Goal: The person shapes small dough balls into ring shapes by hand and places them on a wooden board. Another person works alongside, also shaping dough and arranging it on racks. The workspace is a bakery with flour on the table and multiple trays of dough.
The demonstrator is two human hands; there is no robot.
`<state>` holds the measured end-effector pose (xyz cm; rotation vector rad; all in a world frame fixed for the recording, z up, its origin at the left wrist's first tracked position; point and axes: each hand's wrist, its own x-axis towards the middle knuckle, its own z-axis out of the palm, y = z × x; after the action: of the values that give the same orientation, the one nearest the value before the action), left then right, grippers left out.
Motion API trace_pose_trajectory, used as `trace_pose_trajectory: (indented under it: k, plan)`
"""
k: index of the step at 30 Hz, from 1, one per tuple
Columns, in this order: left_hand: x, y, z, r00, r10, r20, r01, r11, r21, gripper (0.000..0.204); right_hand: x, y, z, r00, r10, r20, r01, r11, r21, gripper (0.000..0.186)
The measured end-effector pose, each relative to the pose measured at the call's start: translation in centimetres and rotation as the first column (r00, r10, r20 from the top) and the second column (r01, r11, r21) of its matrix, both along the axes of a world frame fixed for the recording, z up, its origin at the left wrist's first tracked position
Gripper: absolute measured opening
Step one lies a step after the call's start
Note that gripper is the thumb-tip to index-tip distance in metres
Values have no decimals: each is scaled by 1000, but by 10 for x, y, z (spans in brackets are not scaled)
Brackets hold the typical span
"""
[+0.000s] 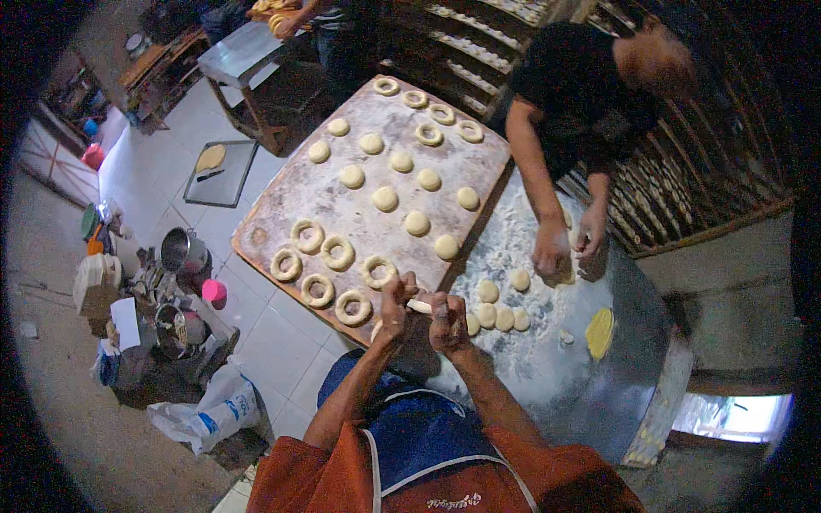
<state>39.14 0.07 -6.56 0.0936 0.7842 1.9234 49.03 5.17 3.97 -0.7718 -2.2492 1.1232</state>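
Note:
Both my hands are closed at the near edge of a floured wooden board. Stretched between them is a pale piece of dough (419,305); my left hand (397,309) grips one side and my right hand (448,323) the other. Fingers cover much of the dough, so its full shape is hidden. Just beyond my left hand lies a dough ring (378,271), with several more rings near it, such as another ring (353,308). Right of my right hand, several round dough balls (487,316) sit on the floured metal table.
The wooden board (282,205) carries rows of dough balls (385,199) and more rings (428,134) at its far end. Across the metal table (590,385), a co-worker's hands (569,248) work dough beside a yellow flat piece (600,333). Pots (177,329) stand left on the floor.

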Motion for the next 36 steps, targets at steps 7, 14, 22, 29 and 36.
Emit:
trace_pose_trajectory:
  k: [7,14,22,29,36]
  plan:
    - [-70,-45,25,667,229,-709,-448,884,-136,29,-89,-22,10,918,377,125,-372,926,-59,43]
    - [-184,-112,41,593,408,-694,-675,721,-153,31,-198,-53,-14,855,440,-276,-509,813,-283,23]
    - [-290,-124,17,33,-368,-929,-923,346,-170,31,-275,-10,-36,921,336,197,-382,882,276,51]
    - [-289,-144,41,209,-276,-938,-765,551,-333,32,-263,21,-43,907,354,227,-415,844,340,42]
    - [-296,-133,21,73,-305,-949,-841,493,-223,30,-236,18,-19,938,323,128,-342,925,167,43]
